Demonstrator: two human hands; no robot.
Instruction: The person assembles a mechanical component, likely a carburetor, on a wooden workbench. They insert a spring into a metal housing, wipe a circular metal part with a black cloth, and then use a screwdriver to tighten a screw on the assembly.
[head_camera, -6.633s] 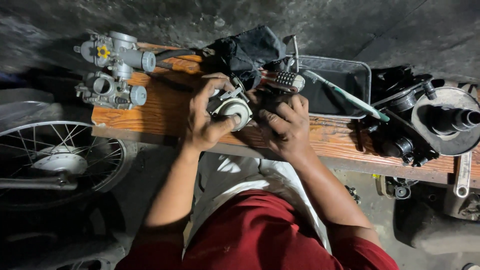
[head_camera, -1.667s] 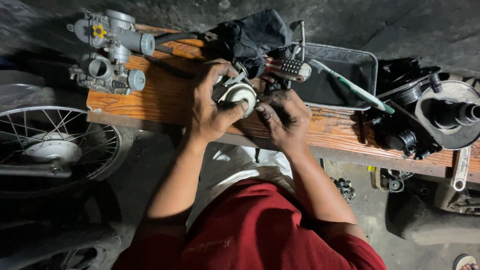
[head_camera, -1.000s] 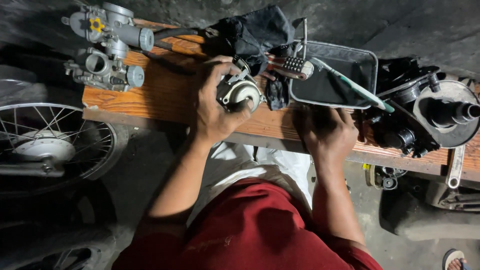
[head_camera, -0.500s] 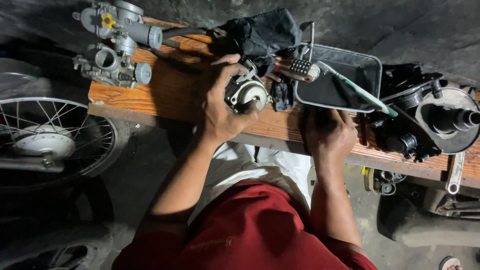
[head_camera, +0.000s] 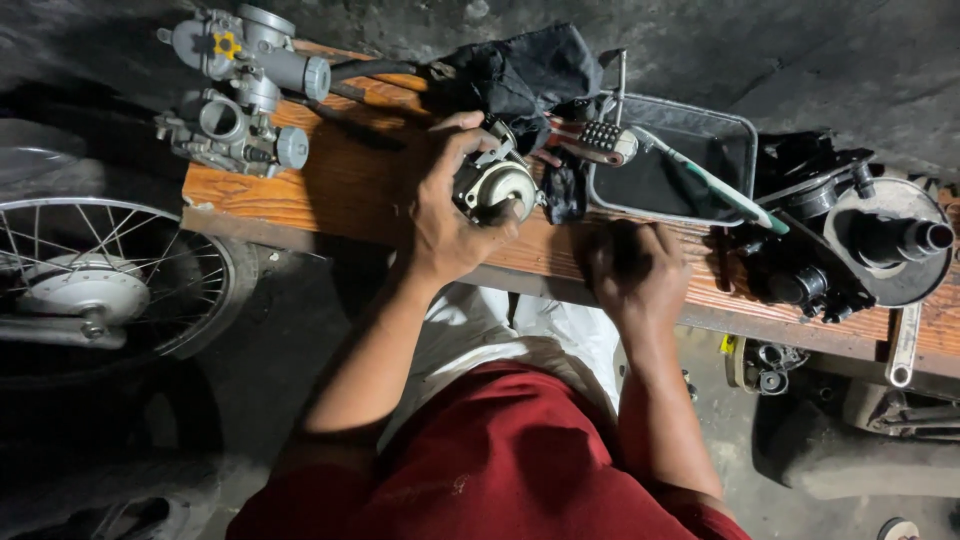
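My left hand (head_camera: 450, 215) grips a small grey carburetor (head_camera: 494, 183) with a pale round bowl, held just above the wooden bench (head_camera: 340, 185). My right hand (head_camera: 635, 275) rests palm down on the bench's front part, to the right of the carburetor and below a dark metal tray (head_camera: 690, 165). Its fingers are spread and I see nothing in it. A small black piece (head_camera: 563, 195) lies between the carburetor and the tray.
Two more carburetors (head_camera: 235, 90) stand at the bench's left end. A black cloth (head_camera: 520, 75), a wire brush (head_camera: 595, 140) and a green-handled toothbrush (head_camera: 715, 180) lie at the back. Dark engine parts (head_camera: 850, 235) crowd the right. A spoked wheel (head_camera: 95, 285) is on the floor, left.
My right hand left the carburetor and moved right, down onto the bench by the tray. My left hand kept the carburetor and turned it slightly.
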